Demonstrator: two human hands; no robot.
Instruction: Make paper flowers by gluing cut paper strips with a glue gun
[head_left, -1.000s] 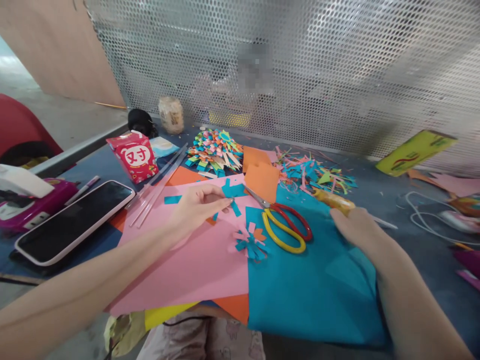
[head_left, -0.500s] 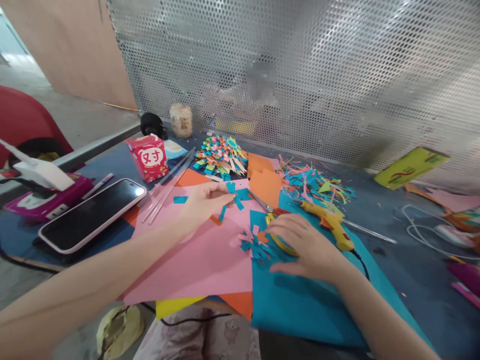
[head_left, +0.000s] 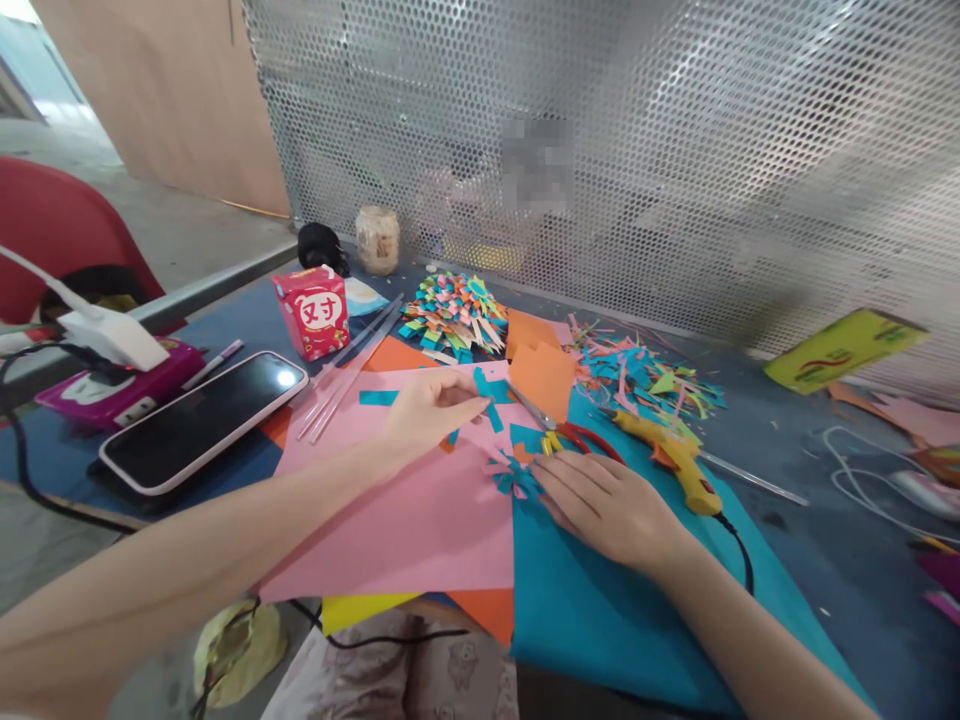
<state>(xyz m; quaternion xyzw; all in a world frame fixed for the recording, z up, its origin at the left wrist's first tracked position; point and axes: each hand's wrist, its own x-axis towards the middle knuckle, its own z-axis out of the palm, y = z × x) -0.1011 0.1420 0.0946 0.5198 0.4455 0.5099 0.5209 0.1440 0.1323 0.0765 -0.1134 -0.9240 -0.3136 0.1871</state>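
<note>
My left hand (head_left: 442,405) is pinched on a blue paper piece (head_left: 492,398) with several strips, above the pink sheet (head_left: 390,540). Over the blue sheet (head_left: 600,620), my right hand (head_left: 604,500) lies palm down with its fingers side by side, the fingertips at a pink and blue fringed paper flower (head_left: 517,475). Whether those fingers grip anything is hidden. Scissors with red handles (head_left: 592,437) lie just beyond the right hand, beside an orange paper piece (head_left: 541,380). A yellow glue gun (head_left: 675,460) rests to their right.
A phone (head_left: 206,425), a purple power strip (head_left: 127,390) and a red box (head_left: 315,312) stand at the left. Behind are a pile of colourful fringed paper (head_left: 454,315) and paper scraps (head_left: 637,375). A yellow box (head_left: 844,350) leans on the mesh panel (head_left: 637,170).
My right hand has moved down onto the fringed flower, and its spread thumb is now tucked from sight. The left hand still pinches the blue piece. The whole view has shifted slightly.
</note>
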